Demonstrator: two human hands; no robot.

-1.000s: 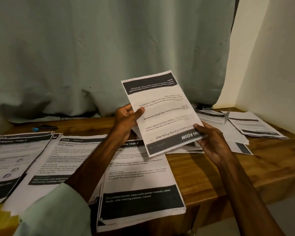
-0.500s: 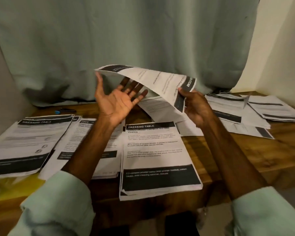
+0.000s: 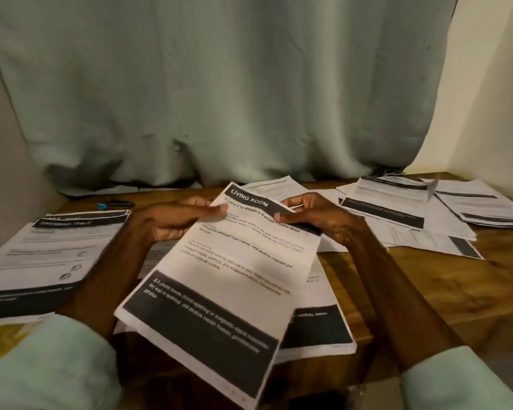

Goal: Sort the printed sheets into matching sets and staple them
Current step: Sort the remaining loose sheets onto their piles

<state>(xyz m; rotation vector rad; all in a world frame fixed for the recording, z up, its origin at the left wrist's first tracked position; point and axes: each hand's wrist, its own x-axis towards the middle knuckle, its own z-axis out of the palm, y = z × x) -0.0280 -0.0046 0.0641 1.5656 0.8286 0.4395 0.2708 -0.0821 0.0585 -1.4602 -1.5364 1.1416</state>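
Flipped over, the LIVING ROOM sheet (image 3: 237, 261) now runs lengthwise toward you, your left hand (image 3: 181, 221) and right hand (image 3: 314, 216) pinching its far corners.

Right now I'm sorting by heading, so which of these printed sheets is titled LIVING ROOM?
The LIVING ROOM sheet is the one held between the left hand and right hand; the left stack is headed DRESSING TABLE.

The LIVING ROOM sheet (image 3: 231, 270), white with black bands at head and foot, hangs tilted above the desk (image 3: 427, 285), pinched at its top edge by the left hand (image 3: 178, 223) and right hand (image 3: 314, 216). A DRESSING TABLE stack (image 3: 51, 261) lies left, a second stack (image 3: 317, 324) beneath the sheet, and loose sheets (image 3: 397, 208) right.
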